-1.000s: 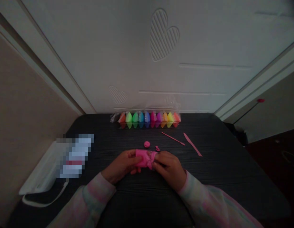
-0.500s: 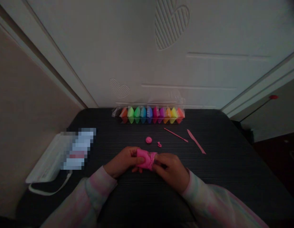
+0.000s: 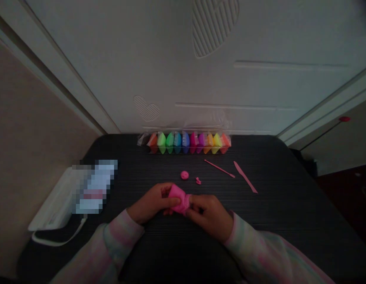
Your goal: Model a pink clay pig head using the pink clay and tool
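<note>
The left hand has its grip clamped on a bright pink, soft-looking, squarish lump, thumb laid across its front and fingers behind. The right hand has its grip pinched together on the lump's narrower, wrinkled right end, so the piece sits between both hands — tilted, just over the near-middle part of the black, finely ribbed surface.

Just beyond the lump lie a small round pink ball and, to its right, a tiny twisted pink scrap, the two near each other but apart. Farther right are a thin pink stick-shaped tool and a flat pink knife-shaped tool, both slanting.

Along the far edge stands a row of multicoloured packets in clear wrapping, beside a white panel with embossed hearts. At left, a flat white slab lies beside a pixelated, pale-blue oblong — its details hidden — with a white cable looping nearby.
</note>
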The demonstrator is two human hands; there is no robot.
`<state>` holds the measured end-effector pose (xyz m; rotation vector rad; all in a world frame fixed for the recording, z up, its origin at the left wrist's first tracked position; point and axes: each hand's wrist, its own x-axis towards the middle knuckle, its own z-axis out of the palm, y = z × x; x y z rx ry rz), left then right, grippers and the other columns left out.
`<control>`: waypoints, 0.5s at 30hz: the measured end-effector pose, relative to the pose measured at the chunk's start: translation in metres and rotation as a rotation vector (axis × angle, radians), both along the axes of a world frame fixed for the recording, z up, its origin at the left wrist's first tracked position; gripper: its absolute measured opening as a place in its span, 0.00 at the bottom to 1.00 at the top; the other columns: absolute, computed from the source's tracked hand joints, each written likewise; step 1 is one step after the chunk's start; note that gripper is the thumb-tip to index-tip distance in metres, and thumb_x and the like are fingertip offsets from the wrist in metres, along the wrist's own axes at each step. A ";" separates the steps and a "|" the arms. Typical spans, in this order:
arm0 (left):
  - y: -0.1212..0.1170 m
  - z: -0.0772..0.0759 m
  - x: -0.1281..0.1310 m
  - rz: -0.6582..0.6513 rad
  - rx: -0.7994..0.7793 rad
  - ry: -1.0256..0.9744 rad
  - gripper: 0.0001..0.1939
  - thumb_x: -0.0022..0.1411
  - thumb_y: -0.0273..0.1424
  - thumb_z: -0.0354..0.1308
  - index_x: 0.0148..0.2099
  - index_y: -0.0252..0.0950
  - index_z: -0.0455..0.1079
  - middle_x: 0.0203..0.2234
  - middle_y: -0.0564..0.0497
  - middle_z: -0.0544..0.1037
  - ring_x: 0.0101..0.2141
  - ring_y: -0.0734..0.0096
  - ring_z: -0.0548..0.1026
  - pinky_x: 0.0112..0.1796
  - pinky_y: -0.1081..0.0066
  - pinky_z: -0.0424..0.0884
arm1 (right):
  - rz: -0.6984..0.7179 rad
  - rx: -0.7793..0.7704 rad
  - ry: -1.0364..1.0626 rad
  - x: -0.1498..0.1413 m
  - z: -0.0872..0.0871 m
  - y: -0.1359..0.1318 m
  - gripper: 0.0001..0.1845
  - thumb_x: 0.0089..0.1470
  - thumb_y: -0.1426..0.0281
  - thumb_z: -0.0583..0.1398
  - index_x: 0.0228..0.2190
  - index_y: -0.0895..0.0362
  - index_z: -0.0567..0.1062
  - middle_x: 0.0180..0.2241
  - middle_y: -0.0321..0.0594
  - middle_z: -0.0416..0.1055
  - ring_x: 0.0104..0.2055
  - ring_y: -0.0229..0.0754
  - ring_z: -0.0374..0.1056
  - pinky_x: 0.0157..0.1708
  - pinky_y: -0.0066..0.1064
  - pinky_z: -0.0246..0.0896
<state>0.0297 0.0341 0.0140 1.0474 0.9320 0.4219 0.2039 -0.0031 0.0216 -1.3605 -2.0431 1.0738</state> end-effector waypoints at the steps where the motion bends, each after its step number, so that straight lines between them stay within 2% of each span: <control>1: 0.000 0.000 0.000 0.004 -0.001 0.000 0.11 0.45 0.32 0.61 0.27 0.32 0.63 0.15 0.57 0.68 0.15 0.84 0.62 0.15 0.82 0.55 | 0.014 -0.036 0.029 0.000 0.000 0.001 0.12 0.45 0.73 0.56 0.15 0.58 0.60 0.13 0.26 0.51 0.18 0.28 0.49 0.20 0.23 0.41; 5: -0.001 0.000 -0.002 0.014 -0.001 -0.014 0.13 0.43 0.34 0.61 0.26 0.31 0.63 0.14 0.58 0.67 0.13 0.85 0.60 0.13 0.82 0.53 | 0.124 -0.182 0.170 0.002 0.002 0.004 0.12 0.44 0.74 0.56 0.14 0.58 0.60 0.13 0.25 0.50 0.16 0.27 0.46 0.18 0.22 0.40; 10: -0.001 0.000 -0.006 -0.048 0.021 -0.035 0.14 0.43 0.35 0.62 0.25 0.31 0.63 0.13 0.57 0.67 0.12 0.85 0.59 0.12 0.82 0.52 | 0.233 -0.317 0.272 0.005 0.005 0.005 0.13 0.45 0.73 0.57 0.14 0.58 0.59 0.13 0.24 0.47 0.16 0.26 0.43 0.16 0.21 0.39; 15: 0.001 0.003 -0.009 -0.051 0.044 -0.039 0.15 0.42 0.38 0.62 0.25 0.31 0.63 0.13 0.58 0.65 0.12 0.85 0.58 0.12 0.82 0.50 | 0.250 -0.425 0.406 0.008 0.006 0.005 0.11 0.48 0.68 0.55 0.19 0.58 0.61 0.14 0.24 0.47 0.16 0.26 0.41 0.15 0.22 0.35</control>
